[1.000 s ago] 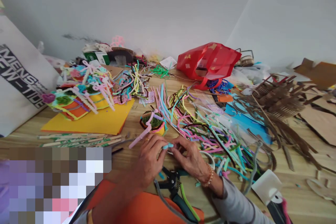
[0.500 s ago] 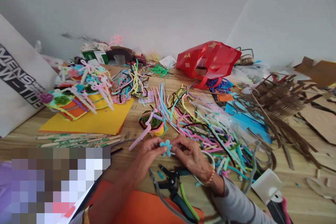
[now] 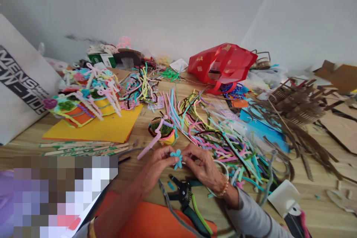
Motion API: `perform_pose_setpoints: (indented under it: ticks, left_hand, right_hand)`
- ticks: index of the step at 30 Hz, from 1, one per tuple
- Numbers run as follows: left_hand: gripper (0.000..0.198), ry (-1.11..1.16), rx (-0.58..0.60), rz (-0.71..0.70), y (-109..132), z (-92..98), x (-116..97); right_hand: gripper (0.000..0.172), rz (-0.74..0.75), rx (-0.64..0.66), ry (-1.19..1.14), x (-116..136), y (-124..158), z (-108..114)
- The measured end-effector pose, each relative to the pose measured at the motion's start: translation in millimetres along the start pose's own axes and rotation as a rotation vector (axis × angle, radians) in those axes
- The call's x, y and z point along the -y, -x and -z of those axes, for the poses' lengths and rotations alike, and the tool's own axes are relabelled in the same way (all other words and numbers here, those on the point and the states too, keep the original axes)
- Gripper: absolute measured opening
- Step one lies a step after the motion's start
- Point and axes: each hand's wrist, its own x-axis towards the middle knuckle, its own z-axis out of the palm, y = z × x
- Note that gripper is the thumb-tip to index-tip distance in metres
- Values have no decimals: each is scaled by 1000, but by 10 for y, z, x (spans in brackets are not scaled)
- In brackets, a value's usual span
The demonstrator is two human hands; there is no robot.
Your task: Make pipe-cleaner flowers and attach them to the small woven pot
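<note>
A small light-blue pipe-cleaner flower [image 3: 176, 158] with several looped petals is pinched between both hands. My left hand [image 3: 160, 161] grips its left side between thumb and fingers. On the other side, the closed fingertips of my right hand [image 3: 199, 161] press against its petals. Just beyond the hands stands a little pipe-cleaner basket [image 3: 163, 130] with a green middle and a pink-and-purple strand sticking out. Below the hands lie wire strippers [image 3: 184, 195] with dark green handles, beside a bright green pipe cleaner [image 3: 199, 214].
Loose pipe cleaners [image 3: 223, 145] spread to the right. Finished pipe-cleaner pieces [image 3: 83, 96] rest on yellow sheets [image 3: 92, 132] at left. Behind are a red bag [image 3: 220, 63] and brown woven baskets [image 3: 299, 102]. Orange sheet [image 3: 156, 219] lies in front; a white bag [image 3: 22, 81] stands far left.
The blue flower has turned slightly between the fingers, its petals now angled differently. Both hands stay in nearly the same place.
</note>
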Motion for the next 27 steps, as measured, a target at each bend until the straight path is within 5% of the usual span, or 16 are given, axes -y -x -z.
perform_pose_setpoints:
  ticks: [8, 14, 20, 27]
  left_hand:
    - [8, -62, 17, -36, 0, -11, 10]
    - [11, -304, -99, -172, -16, -10, 19]
    - [8, -694, -256, -487, 39, -88, 57]
    - [23, -1151, -220, -857, 103, -56, 129]
  right_hand:
    - [16, -88, 8, -68, -18, 1, 16]
    - [31, -253, 30, -204, -14, -19, 22]
    - [42, -320, 118, -379, -60, -20, 22]
    - [38, -372, 195, -484, -122, -26, 15]
